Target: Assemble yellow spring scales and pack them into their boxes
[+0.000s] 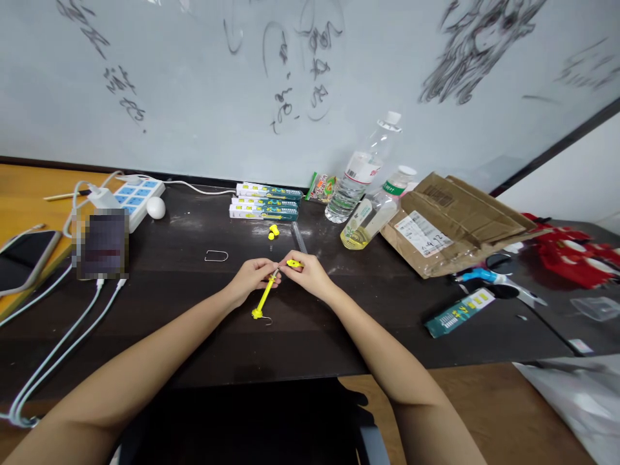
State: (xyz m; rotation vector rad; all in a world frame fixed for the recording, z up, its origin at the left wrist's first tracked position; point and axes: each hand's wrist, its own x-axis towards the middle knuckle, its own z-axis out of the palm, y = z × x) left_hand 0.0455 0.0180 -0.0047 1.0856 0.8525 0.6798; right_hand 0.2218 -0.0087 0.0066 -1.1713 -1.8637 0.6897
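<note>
My left hand pinches the upper end of a slim yellow rod with a bent metal wire at its top. A wider knob forms the rod's lower end, where a thin wire hook sticks out to the side. Close beside it, my right hand is closed on a small yellow piece, its fingertips meeting the left ones at the wire. Exactly how the parts join is hidden by the fingers. Beyond the hands lie small yellow pieces and a clear plastic strip. A bent wire loop rests to the left.
Several slim boxes, a snack packet, a water bottle and a juice bottle stand along the whiteboard. To the right are a cardboard parcel, scissors and another box. A power strip and cables occupy the left.
</note>
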